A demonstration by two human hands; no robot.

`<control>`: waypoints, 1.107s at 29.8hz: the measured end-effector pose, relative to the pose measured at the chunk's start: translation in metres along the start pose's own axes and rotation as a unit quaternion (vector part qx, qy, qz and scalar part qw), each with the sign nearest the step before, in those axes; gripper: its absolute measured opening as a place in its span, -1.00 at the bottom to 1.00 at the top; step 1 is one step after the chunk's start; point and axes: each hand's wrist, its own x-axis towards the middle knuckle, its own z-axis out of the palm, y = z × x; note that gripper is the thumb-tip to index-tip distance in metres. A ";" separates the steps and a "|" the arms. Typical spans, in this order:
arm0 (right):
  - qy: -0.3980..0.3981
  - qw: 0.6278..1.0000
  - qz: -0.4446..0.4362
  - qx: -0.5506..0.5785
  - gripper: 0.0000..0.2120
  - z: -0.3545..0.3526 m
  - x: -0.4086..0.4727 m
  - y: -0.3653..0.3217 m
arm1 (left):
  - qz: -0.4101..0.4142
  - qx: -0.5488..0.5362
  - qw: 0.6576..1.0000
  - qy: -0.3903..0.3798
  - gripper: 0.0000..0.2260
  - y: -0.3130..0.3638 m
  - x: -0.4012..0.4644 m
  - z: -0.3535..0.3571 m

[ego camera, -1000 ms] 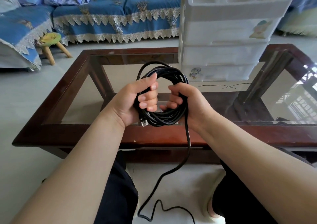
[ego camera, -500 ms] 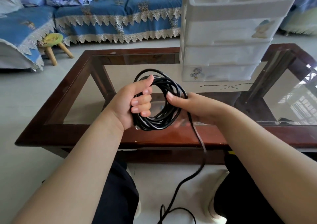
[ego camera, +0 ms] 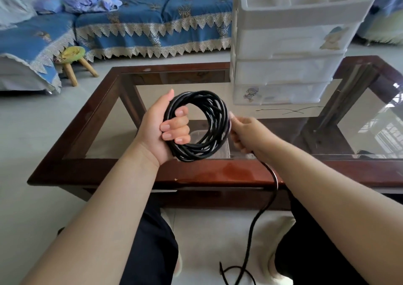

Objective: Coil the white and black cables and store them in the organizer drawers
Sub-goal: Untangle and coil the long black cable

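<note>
we see the glass table (ego camera: pixel 218 173) with the white drawer organizer (ego camera: pixel 283 51) on its far right part. above the near edge hangs the black cable (ego camera: pixel 207 129), wound in a ring. our left hand (ego camera: pixel 162 129) has its fingers curled tight through the ring. our right hand (ego camera: pixel 248 134) pinches the loose strand beside the ring; its tail drops to the floor.

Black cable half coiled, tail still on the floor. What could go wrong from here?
1. The left hand grips only one side of the black cable coil; the far loops could spring loose.
2. The loose tail runs over the table's wooden edge to the floor and may snag or kink as the right hand feeds it.
</note>
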 end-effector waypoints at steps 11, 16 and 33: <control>-0.008 0.940 -0.082 -0.332 -0.72 0.025 -0.021 0.011 | 0.150 -0.226 0.919 0.285 -0.62 0.012 0.016 -0.021; -0.010 0.911 -0.133 -0.391 -0.77 0.044 -0.041 0.009 | 0.197 -0.239 0.877 0.368 -0.66 0.011 0.019 -0.017; 0.008 0.902 -0.208 -0.377 -0.83 0.056 -0.041 -0.014 | 0.311 0.229 0.814 0.434 -0.52 -0.012 0.033 0.008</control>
